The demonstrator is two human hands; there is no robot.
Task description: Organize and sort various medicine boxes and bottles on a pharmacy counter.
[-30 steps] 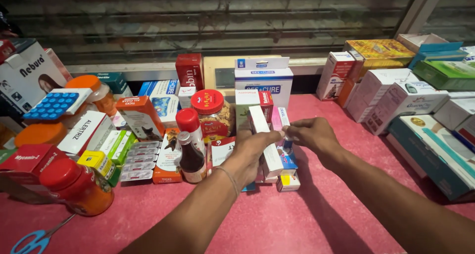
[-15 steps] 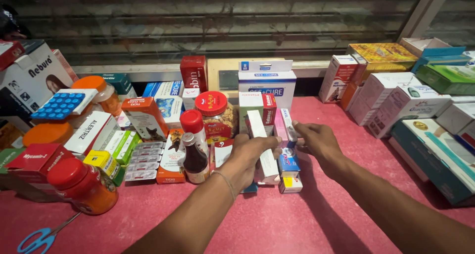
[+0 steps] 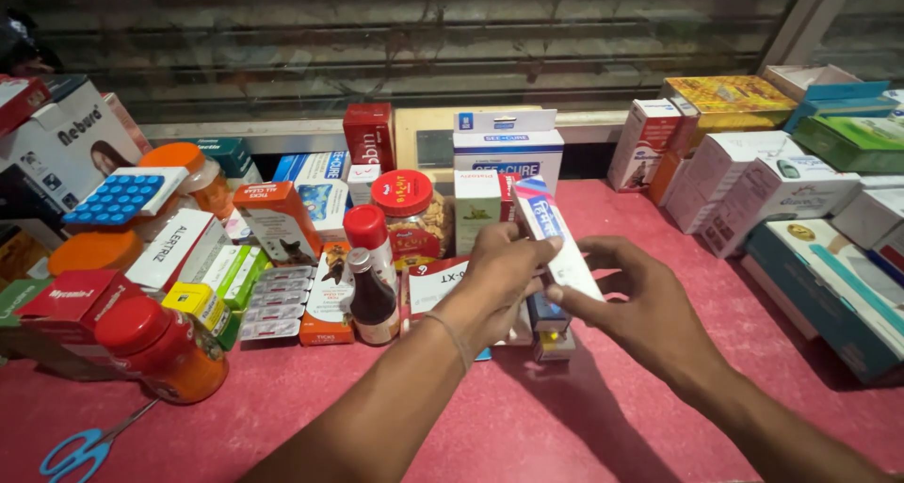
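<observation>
Head view: left hand (image 3: pixel 499 266), right hand (image 3: pixel 633 299) both pinching long white carton (image 3: pixel 557 238); step: lifting clear above small box stack (image 3: pixel 551 328); next move needs steady two-handed hold

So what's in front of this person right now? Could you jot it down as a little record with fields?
surface: pink counter
left hand: grips the long white carton
right hand: holds the same carton's lower end
long white carton: tilted, lifted above small stacked boxes
nearby: dark syrup bottle, red-lidded jar, blister strips
front left: orange bottle, blue scissors
right side: stacked medicine cartons
</observation>
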